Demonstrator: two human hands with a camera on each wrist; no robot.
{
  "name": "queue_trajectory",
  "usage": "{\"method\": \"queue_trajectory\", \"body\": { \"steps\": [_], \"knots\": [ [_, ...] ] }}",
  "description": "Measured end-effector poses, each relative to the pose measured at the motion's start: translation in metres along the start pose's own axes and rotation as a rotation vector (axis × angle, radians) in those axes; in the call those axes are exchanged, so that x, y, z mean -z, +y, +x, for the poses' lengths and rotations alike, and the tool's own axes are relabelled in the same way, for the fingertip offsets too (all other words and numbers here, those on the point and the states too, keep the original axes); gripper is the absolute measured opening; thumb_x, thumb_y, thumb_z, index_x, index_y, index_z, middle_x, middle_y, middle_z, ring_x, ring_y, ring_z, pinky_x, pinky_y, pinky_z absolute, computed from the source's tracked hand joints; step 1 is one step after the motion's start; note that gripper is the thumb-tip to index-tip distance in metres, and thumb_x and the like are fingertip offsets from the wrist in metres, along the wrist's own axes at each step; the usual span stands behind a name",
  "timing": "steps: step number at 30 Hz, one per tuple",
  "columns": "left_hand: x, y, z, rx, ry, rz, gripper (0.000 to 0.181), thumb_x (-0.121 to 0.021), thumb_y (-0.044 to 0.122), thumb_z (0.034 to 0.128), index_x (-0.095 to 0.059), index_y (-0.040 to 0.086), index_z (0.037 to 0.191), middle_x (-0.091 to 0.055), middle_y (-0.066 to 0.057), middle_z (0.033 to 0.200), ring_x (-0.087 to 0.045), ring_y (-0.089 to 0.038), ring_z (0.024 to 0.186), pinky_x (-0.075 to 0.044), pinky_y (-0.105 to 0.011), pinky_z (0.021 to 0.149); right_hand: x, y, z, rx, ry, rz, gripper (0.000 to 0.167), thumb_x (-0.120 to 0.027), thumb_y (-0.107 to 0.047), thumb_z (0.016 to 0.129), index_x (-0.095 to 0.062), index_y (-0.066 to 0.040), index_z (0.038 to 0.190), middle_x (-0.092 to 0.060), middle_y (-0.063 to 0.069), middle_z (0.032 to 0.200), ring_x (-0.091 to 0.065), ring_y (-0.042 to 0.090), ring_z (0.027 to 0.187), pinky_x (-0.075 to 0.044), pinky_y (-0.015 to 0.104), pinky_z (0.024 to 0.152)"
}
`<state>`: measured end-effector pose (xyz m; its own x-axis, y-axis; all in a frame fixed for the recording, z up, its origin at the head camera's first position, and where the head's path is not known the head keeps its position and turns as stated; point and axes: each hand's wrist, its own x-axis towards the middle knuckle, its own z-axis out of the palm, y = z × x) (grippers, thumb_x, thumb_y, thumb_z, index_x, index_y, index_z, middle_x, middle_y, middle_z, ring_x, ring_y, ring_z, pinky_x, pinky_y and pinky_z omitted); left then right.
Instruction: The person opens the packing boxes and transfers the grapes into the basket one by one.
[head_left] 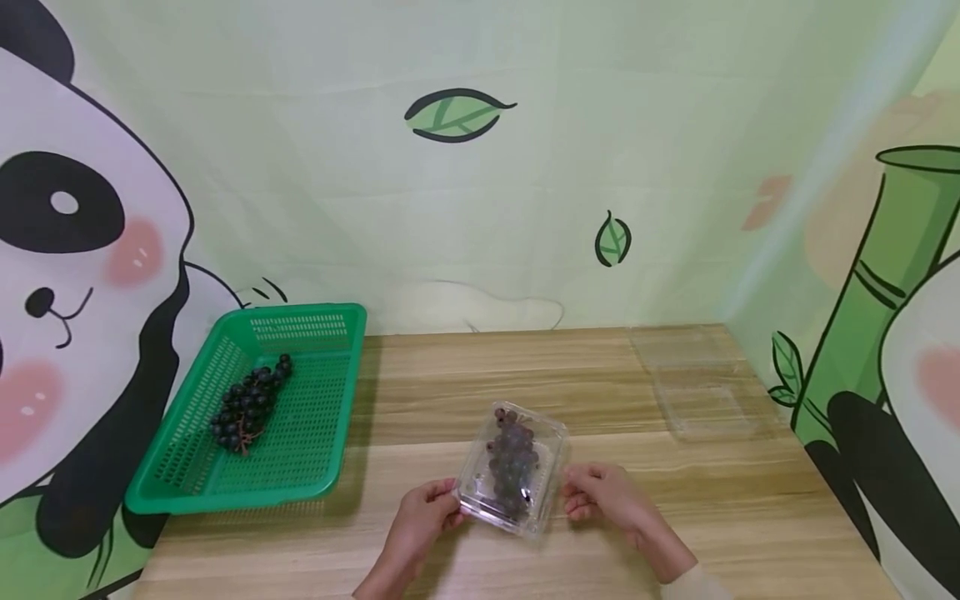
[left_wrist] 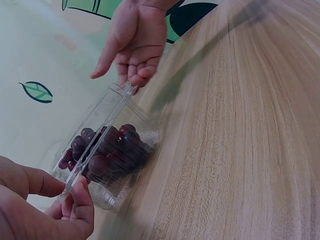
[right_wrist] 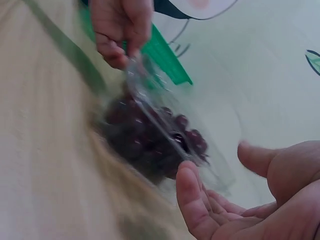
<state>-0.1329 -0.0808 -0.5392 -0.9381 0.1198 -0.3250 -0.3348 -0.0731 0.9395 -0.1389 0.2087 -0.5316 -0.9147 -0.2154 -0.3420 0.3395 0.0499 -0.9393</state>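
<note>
A clear plastic clamshell box point(head_left: 551, 450), its lid down, holds a bunch of dark grapes point(head_left: 513, 467) near the front middle of the table. At the box's left edge my left hand point(head_left: 425, 518) pinches the rim between thumb and fingers, plain in the left wrist view. On the opposite side is my right hand point(head_left: 611, 500). Its fingers lie by the box's right edge, and its thumb point(right_wrist: 257, 159) stands apart from the rim in the right wrist view. Whether those fingertips touch the plastic I cannot tell for sure.
A green plastic basket point(head_left: 315, 433) stands on the left with another bunch of dark grapes point(head_left: 251, 404) inside. At the back right lies another clear plastic container point(head_left: 705, 408), hard to make out. Behind the wooden table point(head_left: 465, 375) hangs a printed panda backdrop point(head_left: 480, 217).
</note>
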Motion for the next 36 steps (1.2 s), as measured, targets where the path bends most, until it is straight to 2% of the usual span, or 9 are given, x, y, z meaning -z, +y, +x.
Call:
{"method": "queue_trajectory", "body": {
  "steps": [5, 9, 14, 19, 25, 36],
  "knots": [
    [0.000, 0.000, -0.001, 0.004, 0.003, 0.003, 0.044, -0.054, -0.009, 0.0937, -0.045, -0.027, 0.133, -0.063, -0.019, 0.103, -0.063, -0.012, 0.080, -0.056, -0.021, 0.071, 0.012, -0.017, 0.007, 0.004, 0.106, -0.038, 0.042, -0.052, -0.019, 0.110, -0.055, 0.021, 0.122, -0.066, 0.017, 0.101, -0.068, 0.016, 0.077, -0.059, 0.026, 0.069],
    [-0.001, 0.001, -0.001, 0.002, 0.000, 0.008, 0.045, -0.055, -0.008, 0.0942, -0.045, -0.027, 0.134, -0.064, -0.017, 0.101, -0.063, -0.012, 0.078, -0.056, -0.021, 0.069, 0.021, -0.023, 0.017, 0.002, 0.175, -0.085, 0.039, -0.052, -0.016, 0.110, -0.057, 0.021, 0.123, -0.066, 0.019, 0.104, -0.068, 0.015, 0.077, -0.059, 0.026, 0.068],
    [0.000, 0.001, 0.000, 0.006, 0.002, 0.012, 0.046, -0.054, -0.008, 0.0928, -0.046, -0.026, 0.134, -0.064, -0.014, 0.096, -0.062, -0.012, 0.076, -0.053, -0.019, 0.065, 0.029, -0.027, 0.033, -0.009, 0.220, -0.097, 0.034, -0.054, -0.014, 0.108, -0.061, 0.018, 0.120, -0.068, 0.017, 0.103, -0.067, 0.013, 0.077, -0.058, 0.024, 0.067],
    [0.000, -0.001, 0.001, 0.002, 0.004, 0.007, 0.046, -0.054, -0.009, 0.0908, -0.046, -0.025, 0.134, -0.064, -0.013, 0.094, -0.061, -0.011, 0.075, -0.052, -0.018, 0.063, 0.029, -0.030, 0.047, -0.015, 0.208, -0.121, 0.035, -0.056, -0.012, 0.107, -0.060, 0.017, 0.125, -0.068, 0.013, 0.101, -0.065, 0.012, 0.079, -0.056, 0.023, 0.068],
    [0.001, -0.003, 0.004, 0.006, 0.003, 0.001, 0.047, -0.054, -0.009, 0.0899, -0.047, -0.026, 0.133, -0.066, -0.015, 0.095, -0.062, -0.011, 0.075, -0.053, -0.018, 0.063, 0.027, -0.034, 0.059, -0.032, 0.184, -0.139, 0.037, -0.057, -0.009, 0.106, -0.057, 0.016, 0.133, -0.066, 0.008, 0.089, -0.061, 0.011, 0.075, -0.054, 0.022, 0.064],
    [0.004, -0.001, 0.006, -0.001, 0.004, 0.031, 0.043, -0.057, -0.007, 0.0921, -0.051, -0.025, 0.130, -0.067, -0.011, 0.093, -0.062, -0.012, 0.077, -0.051, -0.019, 0.064, 0.025, -0.030, 0.065, -0.019, 0.157, -0.227, 0.026, -0.063, -0.005, 0.101, -0.067, 0.012, 0.120, -0.065, 0.004, 0.078, -0.059, 0.012, 0.070, -0.046, 0.020, 0.056]
  ]
}}
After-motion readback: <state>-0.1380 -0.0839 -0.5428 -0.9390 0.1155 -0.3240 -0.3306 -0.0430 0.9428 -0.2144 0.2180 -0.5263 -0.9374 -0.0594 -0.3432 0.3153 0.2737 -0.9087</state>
